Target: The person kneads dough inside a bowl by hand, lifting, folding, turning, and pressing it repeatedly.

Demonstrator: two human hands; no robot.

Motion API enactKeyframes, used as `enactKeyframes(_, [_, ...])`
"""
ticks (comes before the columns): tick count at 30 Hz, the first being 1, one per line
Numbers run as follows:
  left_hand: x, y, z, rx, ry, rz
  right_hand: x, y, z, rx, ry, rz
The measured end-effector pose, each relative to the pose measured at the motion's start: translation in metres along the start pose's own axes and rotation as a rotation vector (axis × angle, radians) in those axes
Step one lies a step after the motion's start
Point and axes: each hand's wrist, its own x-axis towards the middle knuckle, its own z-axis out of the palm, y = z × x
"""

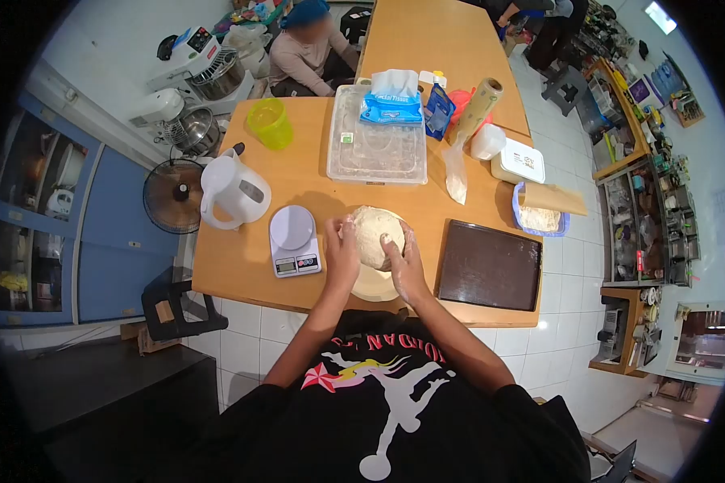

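A big rounded lump of pale dough (pixel 372 233) is held up between my two hands. My left hand (pixel 343 245) presses its left side, and my right hand (pixel 408 256) cups the right side with the thumb lying across the front. White flour or dough smears coat the fingers. Beneath the dough is a pale, cream-coloured round bowl or plate (pixel 376 290), partly covered by it and by my hands. Left of my left hand sits a white kitchen scale (pixel 293 233). A dark rectangular baking tray (pixel 490 266) lies to the right of my right hand.
Around the wooden table (pixel 298 189) stand a white kettle (pixel 235 191), a green cup (pixel 271 124), a clear lidded box (pixel 376 153) with tissues (pixel 391 109), a wrap roll (pixel 477 109) and a blue basin of flour (pixel 540 219). A person (pixel 308 56) sits across the far left side.
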Motion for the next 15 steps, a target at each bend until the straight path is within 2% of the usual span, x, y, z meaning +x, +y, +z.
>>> enactKeyframes(1, [0.000,0.015,-0.002,0.046,0.034,0.118,0.004,0.005,-0.001,0.061,0.016,0.026])
enactKeyframes(3, [-0.002,0.037,-0.007,0.144,0.109,0.344,0.008,0.014,-0.003,-0.046,-0.005,-0.027])
enactKeyframes(6, [-0.016,0.056,-0.008,0.425,-0.162,0.436,0.003,0.011,-0.002,-0.142,-0.016,-0.038])
enactKeyframes(9, [-0.011,0.055,-0.007,0.307,-0.249,0.178,0.015,0.006,-0.002,-0.132,-0.011,0.004])
enactKeyframes(12, [-0.005,0.016,-0.001,0.050,-0.156,0.149,0.025,-0.012,-0.008,-0.001,-0.051,0.108])
enactKeyframes(15, [0.000,-0.004,0.004,-0.393,-0.206,-0.166,0.034,-0.011,-0.018,0.102,-0.146,0.156])
